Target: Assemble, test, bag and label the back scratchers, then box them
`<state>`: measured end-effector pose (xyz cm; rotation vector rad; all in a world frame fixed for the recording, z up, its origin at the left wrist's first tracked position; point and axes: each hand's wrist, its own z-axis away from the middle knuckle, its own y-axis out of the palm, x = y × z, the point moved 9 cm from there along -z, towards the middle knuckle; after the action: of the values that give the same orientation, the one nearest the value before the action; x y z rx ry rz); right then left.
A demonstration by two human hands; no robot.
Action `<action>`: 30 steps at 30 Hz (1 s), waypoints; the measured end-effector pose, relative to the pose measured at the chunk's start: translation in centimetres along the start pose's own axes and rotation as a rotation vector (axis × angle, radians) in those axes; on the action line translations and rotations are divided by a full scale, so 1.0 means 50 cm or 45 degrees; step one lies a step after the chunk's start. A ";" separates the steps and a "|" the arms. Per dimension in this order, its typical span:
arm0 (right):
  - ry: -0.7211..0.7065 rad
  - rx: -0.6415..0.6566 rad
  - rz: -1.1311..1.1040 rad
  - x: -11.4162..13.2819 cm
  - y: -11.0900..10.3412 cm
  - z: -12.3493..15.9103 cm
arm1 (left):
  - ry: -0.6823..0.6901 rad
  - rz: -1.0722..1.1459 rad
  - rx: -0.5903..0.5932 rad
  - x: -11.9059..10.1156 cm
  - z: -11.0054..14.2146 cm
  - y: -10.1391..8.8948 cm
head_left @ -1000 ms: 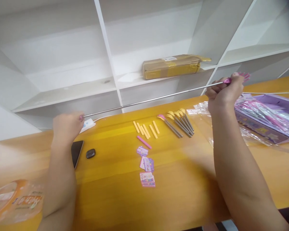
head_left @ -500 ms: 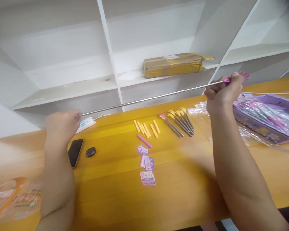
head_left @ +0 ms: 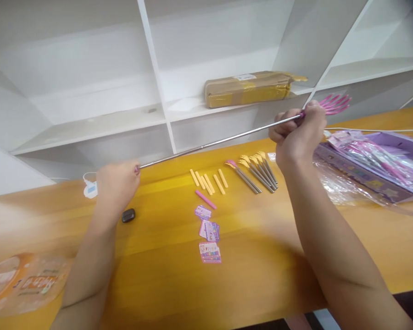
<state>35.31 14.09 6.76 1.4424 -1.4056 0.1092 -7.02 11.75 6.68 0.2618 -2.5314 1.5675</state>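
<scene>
I hold a long thin telescopic metal rod stretched between both hands above the yellow table. My left hand is closed on its left end. My right hand is closed on its right end, just below a pink claw-shaped head. Under the rod lie several collapsed rods with yellow and pink claw heads, several yellow sticks, one pink stick and small pink and purple cards.
A purple box with pink packaged items lies at the right. A small dark object and a white power strip sit near my left hand. A printed plastic bag lies bottom left. White shelves behind hold a taped brown parcel.
Both hands have moved closer together and the rod between them is shorter. My left hand shifted right and now covers the phone; my right hand shifted left.
</scene>
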 end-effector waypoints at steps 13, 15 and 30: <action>-0.261 0.813 0.783 -0.124 0.158 0.309 | 0.407 0.591 0.396 -0.237 0.085 0.087; -0.289 0.907 0.834 -0.139 0.167 0.327 | 0.432 0.707 0.450 -0.249 0.092 0.098; -0.593 1.033 1.067 -0.150 0.180 0.342 | 0.455 1.078 0.595 -0.260 0.098 0.124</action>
<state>16.40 9.51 -0.35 1.4286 -2.4677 1.0262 4.03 10.96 -3.73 -1.0768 -2.0383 2.1947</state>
